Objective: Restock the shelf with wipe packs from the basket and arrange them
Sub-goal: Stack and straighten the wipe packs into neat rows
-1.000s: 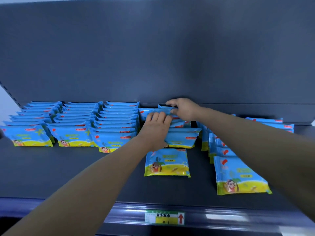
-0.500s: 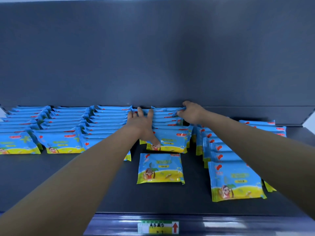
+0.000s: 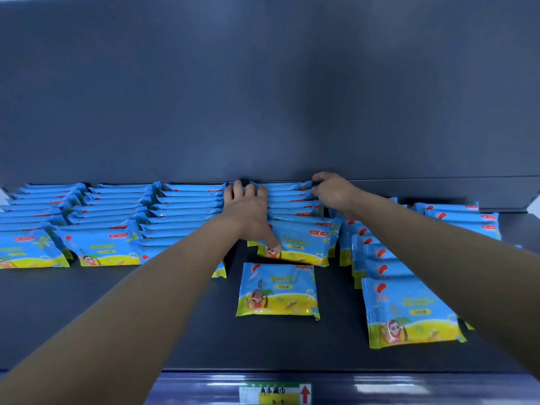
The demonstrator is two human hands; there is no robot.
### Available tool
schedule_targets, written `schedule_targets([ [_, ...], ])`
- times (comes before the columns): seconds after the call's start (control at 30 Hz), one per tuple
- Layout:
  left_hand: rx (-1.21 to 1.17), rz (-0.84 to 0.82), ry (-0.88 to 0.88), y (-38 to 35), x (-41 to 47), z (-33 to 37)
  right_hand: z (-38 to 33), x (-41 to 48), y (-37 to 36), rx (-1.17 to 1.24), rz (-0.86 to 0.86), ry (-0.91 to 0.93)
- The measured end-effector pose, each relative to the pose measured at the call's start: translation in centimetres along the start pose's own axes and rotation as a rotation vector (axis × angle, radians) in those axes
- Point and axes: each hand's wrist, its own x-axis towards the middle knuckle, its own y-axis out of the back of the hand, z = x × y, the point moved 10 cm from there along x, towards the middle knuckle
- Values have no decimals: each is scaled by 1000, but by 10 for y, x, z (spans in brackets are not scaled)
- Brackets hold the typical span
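The wipe packs are lying on the dark shelf (image 3: pixel 87 323) in overlapping rows, and the row being worked (image 3: pixel 292 206) is running from the back wall forward, its front pack (image 3: pixel 304 244) leaning face-out; one loose pack (image 3: pixel 277 289) is lying flat just in front of it, apart from the rows, and a further row (image 3: pixel 388 276) is fanning toward the front on the right. These packs are looking light, soft and squashy inside a slick film wrapper, so they are likely sliding over one another easily and slumping when not propped; pinching them across the flat faces or pressing along the sides of a row seems the surer hold, while the crimped end seals would probably just bend. The left hand (image 3: pixel 248 211) is resting spread on the left flank of the worked row, fingers flat over the tops near the back and thumb down on the front pack, pressing rather than gripping. The right hand (image 3: pixel 333 194) is curled at the rear right corner of the same row; its fingertips are hidden, so I cannot tell whether it is pinching a pack or only nudging. Compared with a second ago, both hands are sitting deeper, close to the back wall, the left having slid off the front of the row, and the view is showing more of the shelf lip and its price tag (image 3: pixel 276 393).
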Motion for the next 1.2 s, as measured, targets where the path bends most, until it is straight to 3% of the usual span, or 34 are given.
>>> schedule_targets([
  [0.3,-154,-16,-11,-8,-1,-6,4,-14,-12,165,-107,-16],
  [0.5,-344,-94,-30,-15,1,-7,0,-11,-19,154,-129,-35],
  [0.77,-343,-19,-63,-11,1,-7,8,-14,8,180,25,-14],
  [1.03,-665,-41,-18,-20,-8,-8,18,-31,-19,709,102,-148],
  [1.2,-571,-70,-38,-26,-13,-11,22,-33,-32,947,98,-358],
])
